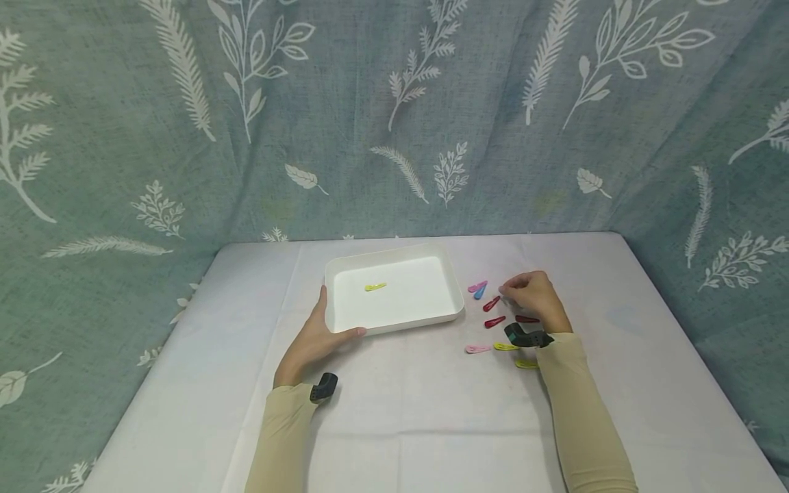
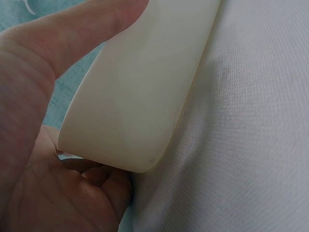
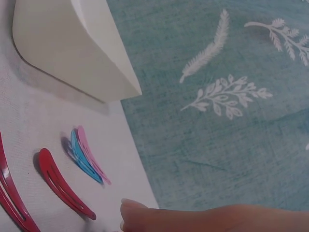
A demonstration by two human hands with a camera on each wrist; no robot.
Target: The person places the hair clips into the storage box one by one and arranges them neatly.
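My left hand (image 1: 313,344) grips the near left corner of a white tray (image 1: 394,327), its thumb along the front wall and the other fingers at the left side. In the left wrist view the tray's wall (image 2: 130,106) fills the space between thumb and fingers. Inside the tray lies a yellow hair clip (image 1: 375,287). To the right of the tray my right hand (image 1: 535,296) reaches in low, fingertips beside the narrow end of a red hair clip (image 3: 65,184). Nothing shows held in that hand. Another red clip (image 1: 494,322) lies just nearer.
A pink clip and a blue clip (image 3: 83,157) lie together beyond the red ones. Near the right wrist are a dark red clip (image 1: 527,319), a pale pink clip (image 1: 478,349) and yellow clips (image 1: 506,346). A leaf-patterned curtain (image 1: 345,123) hangs behind the white-covered table (image 1: 444,418).
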